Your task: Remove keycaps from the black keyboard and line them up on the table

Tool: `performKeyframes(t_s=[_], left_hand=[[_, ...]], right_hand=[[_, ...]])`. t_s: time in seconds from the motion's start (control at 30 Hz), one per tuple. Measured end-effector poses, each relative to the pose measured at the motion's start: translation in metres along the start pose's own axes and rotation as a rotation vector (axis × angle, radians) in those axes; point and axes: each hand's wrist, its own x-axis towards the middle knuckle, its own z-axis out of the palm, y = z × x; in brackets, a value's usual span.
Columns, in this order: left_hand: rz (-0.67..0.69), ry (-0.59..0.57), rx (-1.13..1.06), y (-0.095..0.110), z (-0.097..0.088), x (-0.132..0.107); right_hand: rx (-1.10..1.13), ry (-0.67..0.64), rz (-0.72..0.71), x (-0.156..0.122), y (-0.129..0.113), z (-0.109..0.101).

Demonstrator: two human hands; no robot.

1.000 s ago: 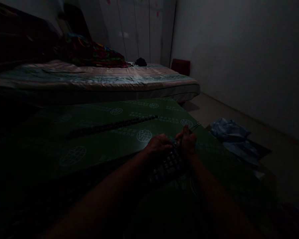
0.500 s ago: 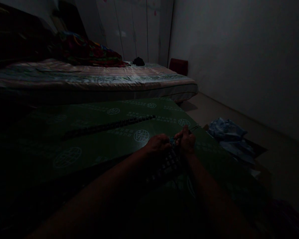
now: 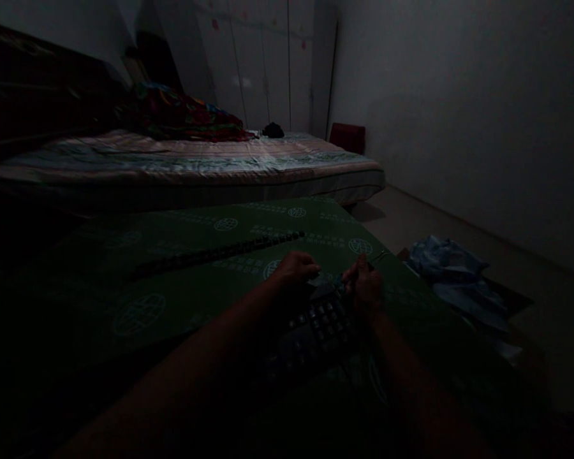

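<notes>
The room is very dark. My left hand (image 3: pixel 295 269) and my right hand (image 3: pixel 363 285) rest at the far end of a dark strip of small square pieces (image 3: pixel 320 326) that lies on a green printed sheet (image 3: pixel 182 280). Both hands have their fingers curled. The left hand's fingertips pinch at the strip's end, and the right hand holds a thin tool or wire (image 3: pixel 379 258) that pokes out toward the right. A second long dark strip (image 3: pixel 220 253) lies across the green sheet further away, untouched.
A low bed (image 3: pixel 196 166) with a striped cover and a bundle of bright cloth (image 3: pixel 186 118) fills the back. A blue cloth or bag (image 3: pixel 444 264) lies on the floor to the right. A red box (image 3: pixel 347 137) stands by the far wall.
My hands have drawn slightly apart and more of the strip of square pieces shows between them. The view has tipped down a little.
</notes>
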Motion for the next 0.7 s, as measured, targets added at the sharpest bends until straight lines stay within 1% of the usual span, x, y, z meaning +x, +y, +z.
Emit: performKeyframes(t_s=[0.1,0.2,0.33,0.47,0.53,0.6,0.67,0.7], left_hand=[[0.0,0.017,0.106,-0.009,0.0,0.015],[-0.007,0.029,0.203,-0.017,-0.002,0.024],[-0.013,0.041,0.277,-0.022,-0.003,0.023],[0.001,0.048,0.301,-0.029,-0.005,0.023],[0.008,0.053,0.308,-0.032,-0.012,0.024],[0.018,0.056,0.318,-0.03,-0.024,0.021],[0.034,0.055,0.328,-0.022,-0.038,0.01],[0.044,0.052,0.332,-0.017,-0.044,-0.001]], right_hand=[[-0.024,-0.013,0.012,0.001,0.003,-0.001],[-0.023,-0.016,0.028,0.001,0.003,-0.001],[-0.025,-0.033,0.037,0.001,0.003,-0.001],[-0.017,-0.051,0.035,0.001,0.003,-0.002],[0.011,-0.061,0.042,0.001,0.003,-0.003],[0.045,-0.073,0.052,0.0,0.002,-0.003],[0.046,-0.084,0.064,-0.001,0.002,-0.004],[0.034,-0.088,0.07,-0.002,0.002,-0.004]])
